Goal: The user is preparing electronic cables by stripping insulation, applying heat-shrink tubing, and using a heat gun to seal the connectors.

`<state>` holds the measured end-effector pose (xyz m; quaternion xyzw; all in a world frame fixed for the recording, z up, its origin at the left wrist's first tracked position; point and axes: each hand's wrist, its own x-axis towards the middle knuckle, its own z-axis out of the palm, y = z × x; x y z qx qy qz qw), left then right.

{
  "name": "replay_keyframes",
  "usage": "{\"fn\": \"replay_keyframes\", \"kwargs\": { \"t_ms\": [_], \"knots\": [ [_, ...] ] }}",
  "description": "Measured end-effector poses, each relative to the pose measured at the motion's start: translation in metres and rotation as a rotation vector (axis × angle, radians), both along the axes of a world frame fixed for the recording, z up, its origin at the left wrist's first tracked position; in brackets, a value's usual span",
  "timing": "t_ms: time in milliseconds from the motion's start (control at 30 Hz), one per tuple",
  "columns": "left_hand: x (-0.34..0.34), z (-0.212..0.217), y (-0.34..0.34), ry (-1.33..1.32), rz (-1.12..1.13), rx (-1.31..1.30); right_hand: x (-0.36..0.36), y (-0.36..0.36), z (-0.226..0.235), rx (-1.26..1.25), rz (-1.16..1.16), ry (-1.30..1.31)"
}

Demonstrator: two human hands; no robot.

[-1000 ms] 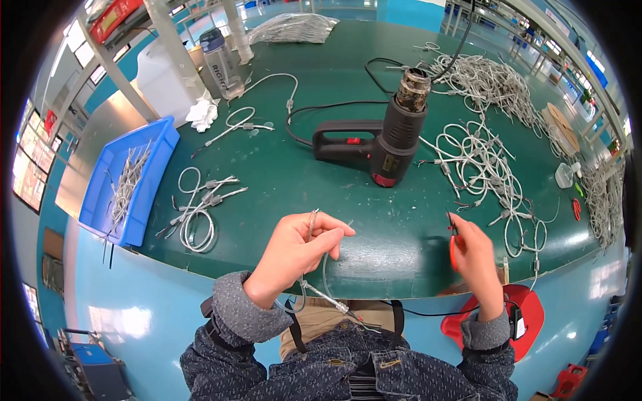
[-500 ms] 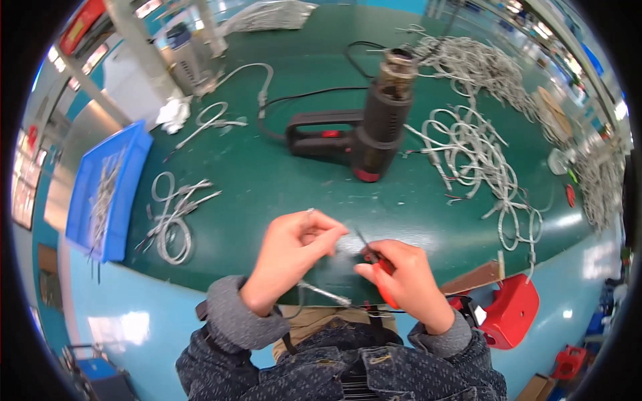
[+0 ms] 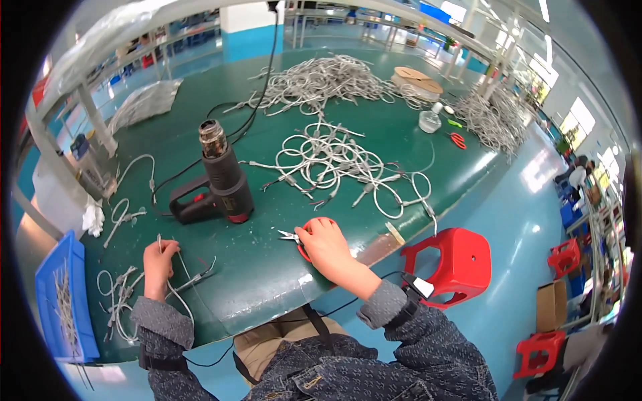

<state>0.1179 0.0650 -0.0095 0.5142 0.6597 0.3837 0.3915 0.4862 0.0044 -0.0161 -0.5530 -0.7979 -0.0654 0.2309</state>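
My left hand [image 3: 159,267] is closed in a pinch on a thin light-grey cable [image 3: 179,297], which bends down toward the table's front edge. Close to this hand lies a cable end with bared wires [image 3: 204,273]. A small group of coiled grey cables [image 3: 120,304] rests on its other side. My right hand [image 3: 328,247] is wrapped over the red handles of a pair of scissors [image 3: 289,236] low over the green table, their blades parted and pointing left. Beyond both hands a black heat gun [image 3: 227,180] stands nozzle up.
A blue tray [image 3: 85,301] with cut wires is at far left. Loose grey cables [image 3: 334,160] spread across the middle, with a larger heap [image 3: 328,80] behind. At right are a spool [image 3: 418,80], a clear bottle [image 3: 430,120] and red-handled snips [image 3: 458,140]. A red stool [image 3: 461,260] stands beside the table.
My head view has swung to the right. My hands have moved apart: the left to the left with the cable, the right with the scissors down toward the tabletop.
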Motion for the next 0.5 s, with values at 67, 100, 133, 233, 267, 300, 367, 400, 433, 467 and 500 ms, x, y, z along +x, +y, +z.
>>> {"fn": "replay_keyframes", "kwargs": {
  "t_ms": [67,100,133,233,267,300,367,400,433,467,500],
  "knots": [
    [-0.014,-0.005,-0.007,0.002,0.011,0.006,-0.004,-0.004,0.003,-0.038,-0.027,-0.028],
    [-0.020,-0.008,-0.011,-0.010,0.033,-0.005,-0.005,-0.006,0.006,-0.094,-0.045,-0.068],
    [-0.018,-0.004,-0.018,-0.025,0.053,-0.021,-0.004,-0.009,0.010,-0.156,-0.064,-0.110],
    [-0.022,0.020,-0.052,-0.010,0.050,0.039,0.003,-0.026,0.024,-0.098,-0.038,-0.061],
    [-0.014,0.034,-0.067,-0.088,0.017,0.056,0.010,-0.033,0.029,-0.078,-0.031,-0.043],
    [-0.005,0.053,-0.087,-0.164,-0.010,0.070,0.016,-0.040,0.036,-0.076,-0.050,-0.040],
    [0.015,0.088,-0.127,-0.335,-0.070,0.067,0.034,-0.060,0.055,-0.039,-0.011,0.124],
    [0.022,0.098,-0.143,-0.341,-0.149,0.054,0.045,-0.073,0.065,-0.043,-0.033,0.121],
    [0.027,0.106,-0.156,-0.345,-0.222,0.039,0.057,-0.085,0.072,0.006,-0.065,0.177],
    [0.032,0.111,-0.164,-0.346,-0.231,0.028,0.066,-0.095,0.077,0.053,-0.093,0.233],
    [0.038,0.114,-0.171,-0.342,-0.321,0.057,0.076,-0.103,0.081,0.043,-0.107,0.231]
  ]
}}
